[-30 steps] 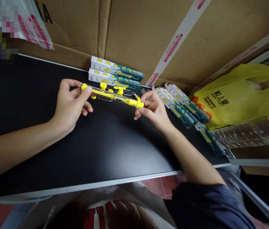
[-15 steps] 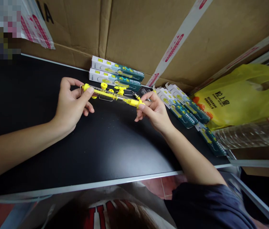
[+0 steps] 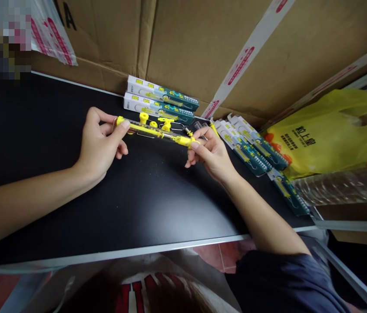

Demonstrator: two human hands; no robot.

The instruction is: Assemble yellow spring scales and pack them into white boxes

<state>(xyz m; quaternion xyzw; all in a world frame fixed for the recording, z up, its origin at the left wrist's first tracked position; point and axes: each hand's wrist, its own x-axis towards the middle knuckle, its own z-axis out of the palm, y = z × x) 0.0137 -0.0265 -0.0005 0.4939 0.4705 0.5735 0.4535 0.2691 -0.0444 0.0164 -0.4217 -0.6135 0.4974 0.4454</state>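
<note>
The right thumb is now covering more of the yellow cap (image 3: pixel 186 141) than a second ago, while the view is drifting slightly. At center frame, a person's left hand (image 3: pixel 100 141) is pinching the left end of a clear tube (image 3: pixel 149 129), thumb and fingers clamped on it; the right hand (image 3: pixel 211 150) is gripping the capped right end. The tube is slanting gently down to the right above a black table (image 3: pixel 137 204). Loose yellow parts (image 3: pixel 166 124) are lying just behind it. Two printed boxes (image 3: pixel 159 108) are sitting at upper center, and a yellow bag (image 3: pixel 336 143) is slumping at right.
</note>
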